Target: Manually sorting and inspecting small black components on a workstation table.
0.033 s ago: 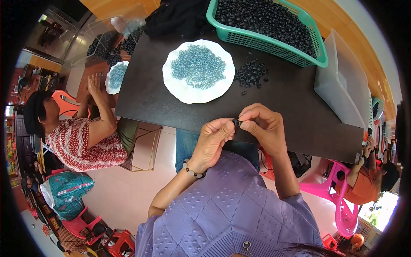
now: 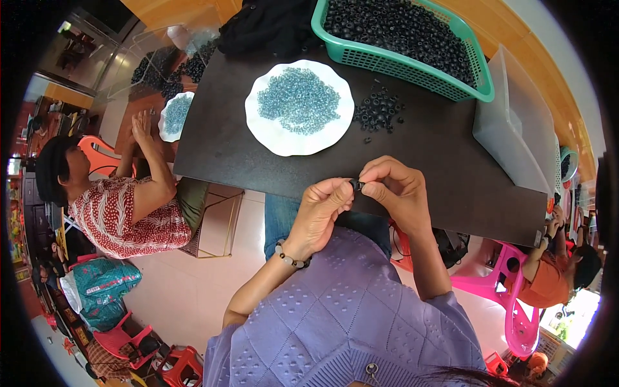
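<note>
Just over the near edge of the table, my left hand (image 2: 319, 216) and my right hand (image 2: 401, 193) meet fingertip to fingertip. Pinched between them is a small, round black part (image 2: 356, 185), mostly covered by the fingers. Beyond my hands sits a white scalloped plate (image 2: 296, 147) bearing a heap of tiny clear bluish pieces (image 2: 298, 100). To its right lies a loose pile of small black ring-like parts (image 2: 379, 111). Many more of the same kind fill a green plastic basket (image 2: 406, 75) at the back.
A translucent plastic bin (image 2: 516, 129) stands on the right of the dark table (image 2: 238, 129). Black cloth (image 2: 271, 29) lies at the back left. One person (image 2: 132, 206) sits at a table on the left, with a smaller plate (image 2: 174, 135); another person (image 2: 548, 277) is at far right.
</note>
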